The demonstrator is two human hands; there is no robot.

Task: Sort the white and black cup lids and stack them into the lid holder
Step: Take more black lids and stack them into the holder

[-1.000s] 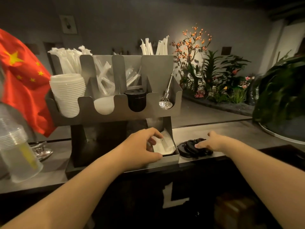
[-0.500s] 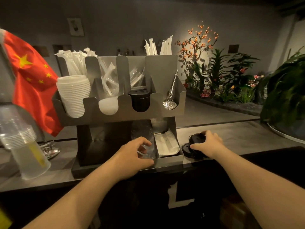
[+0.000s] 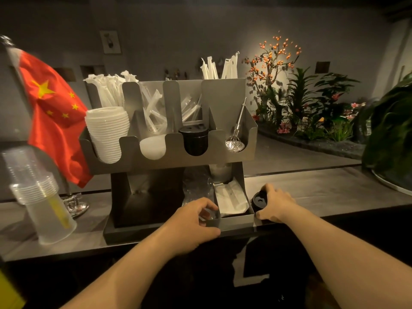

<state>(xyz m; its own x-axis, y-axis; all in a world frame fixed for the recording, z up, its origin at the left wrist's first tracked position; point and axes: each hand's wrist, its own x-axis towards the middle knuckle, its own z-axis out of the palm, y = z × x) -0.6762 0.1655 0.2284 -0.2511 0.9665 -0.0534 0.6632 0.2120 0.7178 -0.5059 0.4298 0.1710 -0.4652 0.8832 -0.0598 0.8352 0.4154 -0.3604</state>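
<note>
- Grip had changed: the right hand (image 3: 276,204) curled round the black lids (image 3: 259,200), lately spread loose, now one tilted stack on the counter (image 3: 323,192) beside the lid holder (image 3: 169,158).
- Probably ready to join the holder's black stack (image 3: 196,139).
- The left hand (image 3: 195,217) had shifted to grip clear plastic (image 3: 210,214).
- The lids looked glossy, with a sip hole showing.

The lid holder (image 3: 169,159) was brushed sheet metal with a dull sheen. The black lids (image 3: 258,200) were glossy plastic; the white lids (image 3: 107,134) were matt plastic. The clear piece (image 3: 211,214) in the near compartment was glossy, transparent plastic. The flag (image 3: 55,130) was satiny red cloth. The tabletop (image 3: 312,188) looked smooth, matt grey.
</note>
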